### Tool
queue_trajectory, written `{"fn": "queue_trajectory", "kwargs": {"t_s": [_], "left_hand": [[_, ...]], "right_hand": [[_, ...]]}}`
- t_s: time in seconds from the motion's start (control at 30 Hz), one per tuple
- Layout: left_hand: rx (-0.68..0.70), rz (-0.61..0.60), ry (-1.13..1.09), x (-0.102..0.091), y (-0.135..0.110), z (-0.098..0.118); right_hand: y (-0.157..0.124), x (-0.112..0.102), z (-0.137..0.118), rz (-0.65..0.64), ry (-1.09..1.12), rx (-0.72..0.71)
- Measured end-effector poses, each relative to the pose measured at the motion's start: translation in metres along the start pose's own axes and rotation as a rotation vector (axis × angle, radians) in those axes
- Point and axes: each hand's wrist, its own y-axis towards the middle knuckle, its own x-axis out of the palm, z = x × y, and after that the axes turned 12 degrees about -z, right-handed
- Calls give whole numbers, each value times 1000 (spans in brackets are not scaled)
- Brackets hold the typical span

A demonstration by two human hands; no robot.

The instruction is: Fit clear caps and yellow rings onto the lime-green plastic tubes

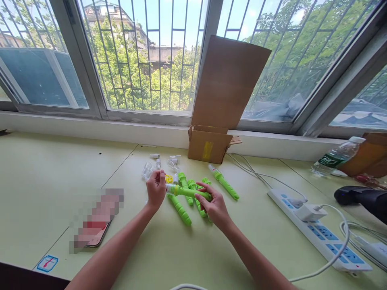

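Both hands hold one bright green tube (187,192) nearly level above the table. Its clear end piece (169,188) points left. My left hand (156,187) is closed at that clear end, and its fingers hide the tip. My right hand (214,204) pinches the other end between thumb and fingers. Beneath and behind lie several more green tubes with ribbed bodies, one of them a green tube (179,210) in front. Small yellow rings (168,178) sit just behind my left hand. Clear plastic caps (147,170) and small white-and-clear pieces (173,163) are scattered farther back.
A separate green tube with a clear top (225,183) lies to the right. At the back stands an open cardboard box (208,147). A phone (98,233) is at left. On the right are a power strip (320,233), cables and a water bottle (337,157).
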Motion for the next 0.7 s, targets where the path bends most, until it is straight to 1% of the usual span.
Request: {"fn": "queue_trajectory", "kwargs": {"t_s": [0.17, 0.33, 0.43, 0.5, 0.53, 0.63, 0.7], "left_hand": [[36, 19, 48, 0, 1, 0], [66, 7, 81, -2, 0, -2], [43, -5, 58, -2, 1, -3], [13, -15, 15, -1, 2, -3], [-11, -28, -25, -1, 3, -3], [-147, -128, -167, -1, 8, -3], [-219, -192, -181, -1, 10, -3]], "right_hand": [[3, -4, 1, 43, -59, 13], [4, -1, 1, -4, 13, 71], [3, 1, 3, -4, -9, 42], [1, 1, 3, 23, -87, -46], [0, 1, 4, 45, -149, -120], [-4, 0, 4, 103, -368, -412], [-6, -1, 5, 111, -487, -588]]}}
